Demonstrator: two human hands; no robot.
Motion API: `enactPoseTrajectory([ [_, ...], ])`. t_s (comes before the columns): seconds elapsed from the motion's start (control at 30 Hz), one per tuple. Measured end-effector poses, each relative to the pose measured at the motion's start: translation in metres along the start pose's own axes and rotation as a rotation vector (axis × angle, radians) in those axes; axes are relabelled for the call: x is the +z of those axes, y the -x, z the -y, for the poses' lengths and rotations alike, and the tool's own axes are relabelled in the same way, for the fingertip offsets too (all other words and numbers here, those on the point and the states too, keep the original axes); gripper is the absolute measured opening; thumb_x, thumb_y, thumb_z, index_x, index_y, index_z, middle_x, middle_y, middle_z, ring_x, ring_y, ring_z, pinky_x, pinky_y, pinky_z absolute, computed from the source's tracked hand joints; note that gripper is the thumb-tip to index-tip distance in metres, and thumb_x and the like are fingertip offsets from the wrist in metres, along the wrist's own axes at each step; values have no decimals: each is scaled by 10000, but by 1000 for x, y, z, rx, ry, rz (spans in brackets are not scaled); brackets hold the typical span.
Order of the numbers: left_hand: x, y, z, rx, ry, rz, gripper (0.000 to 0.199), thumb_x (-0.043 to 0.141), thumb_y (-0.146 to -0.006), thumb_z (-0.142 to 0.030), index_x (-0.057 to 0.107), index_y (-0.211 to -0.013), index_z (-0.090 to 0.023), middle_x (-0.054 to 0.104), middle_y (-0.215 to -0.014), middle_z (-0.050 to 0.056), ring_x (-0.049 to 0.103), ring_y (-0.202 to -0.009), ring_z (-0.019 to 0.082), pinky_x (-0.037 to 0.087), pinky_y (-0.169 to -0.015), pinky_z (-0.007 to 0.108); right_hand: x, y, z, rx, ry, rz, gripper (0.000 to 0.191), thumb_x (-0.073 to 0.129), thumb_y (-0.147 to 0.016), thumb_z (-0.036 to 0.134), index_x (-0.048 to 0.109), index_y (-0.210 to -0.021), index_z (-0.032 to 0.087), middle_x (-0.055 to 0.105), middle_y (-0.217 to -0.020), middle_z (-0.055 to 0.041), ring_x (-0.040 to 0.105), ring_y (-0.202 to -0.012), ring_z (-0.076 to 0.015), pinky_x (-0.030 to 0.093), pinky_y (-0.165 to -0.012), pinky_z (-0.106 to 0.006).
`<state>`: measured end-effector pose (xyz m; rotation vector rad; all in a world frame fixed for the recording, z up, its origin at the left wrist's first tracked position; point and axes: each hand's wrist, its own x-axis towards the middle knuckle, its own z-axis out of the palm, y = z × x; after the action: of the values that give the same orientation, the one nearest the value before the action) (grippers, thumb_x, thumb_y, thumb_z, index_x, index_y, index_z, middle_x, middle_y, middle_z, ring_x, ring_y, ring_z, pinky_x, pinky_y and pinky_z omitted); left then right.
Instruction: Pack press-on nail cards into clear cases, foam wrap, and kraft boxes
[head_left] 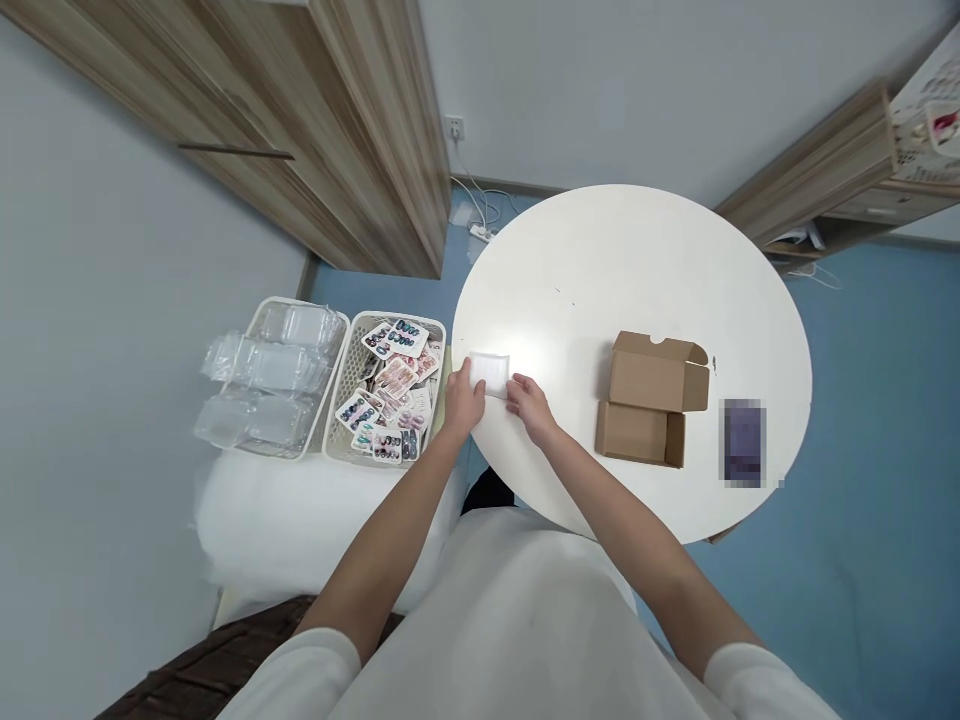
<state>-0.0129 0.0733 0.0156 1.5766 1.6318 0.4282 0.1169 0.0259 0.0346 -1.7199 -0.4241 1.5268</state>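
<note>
A small flat clear plastic case (490, 374), whitish against the tabletop, lies between my hands at the left edge of the round white table (600, 260). My left hand (465, 402) grips its left side, with the thumb on top. At its right edge, the curled fingers of my right hand (529, 406) hold the lower corner. What is inside the case is too small to make out. Left of the table stands a white basket (339, 432) full of cards bearing press-on nails (396, 378). Beside it, another white basket (341, 335) holds several clear plastic cases (281, 367).
An open brown cardboard box (649, 385) sits on the table's right half, with a blurred dark rectangular object (744, 442) beyond it. White padded wrap (300, 520) lies below the baskets. A wooden cabinet (337, 130) and a power strip (481, 233) are behind the table.
</note>
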Motion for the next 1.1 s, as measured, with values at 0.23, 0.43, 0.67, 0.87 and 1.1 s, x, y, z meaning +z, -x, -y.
enactPoseTrajectory([
  [0.23,-3,-6,2,3,19,33,544,501,-744,-214,386,-1273,-153,464,-1157,135,458,-1079,267,355,-936,396,8,-15,1,-62,189,-82,440,529,-709,338,474,-1126,208,574,-1064,-59,569,-886,-159,467,-747,-293],
  [0.43,10,9,2,-23,115,11,548,541,-701,-182,433,-1238,-163,516,-1022,98,532,-841,188,443,-807,352,-12,-6,-4,-117,257,-83,411,553,-648,235,516,-1057,212,586,-1005,-35,586,-787,-139,475,-691,-280],
  [0.67,40,70,-41,32,304,28,538,549,-718,-241,426,-1242,-234,481,-1012,66,507,-787,132,490,-665,270,-83,36,-15,-281,254,-94,382,538,-668,257,521,-1047,216,588,-1003,-43,601,-705,-130,489,-653,-286],
  [0.87,91,120,-92,155,288,153,531,529,-740,-270,412,-1257,-249,471,-1033,74,500,-849,151,487,-678,275,-169,80,-29,-377,224,-138,373,526,-696,281,499,-1062,212,599,-1003,-67,614,-725,-152,505,-662,-310],
  [1.1,139,133,-131,270,181,350,573,512,-754,-289,337,-1293,-205,503,-1115,97,527,-928,198,432,-826,361,-237,86,-38,-395,562,-246,297,446,-728,206,454,-1023,232,596,-948,-20,591,-716,-149,451,-685,-317],
])
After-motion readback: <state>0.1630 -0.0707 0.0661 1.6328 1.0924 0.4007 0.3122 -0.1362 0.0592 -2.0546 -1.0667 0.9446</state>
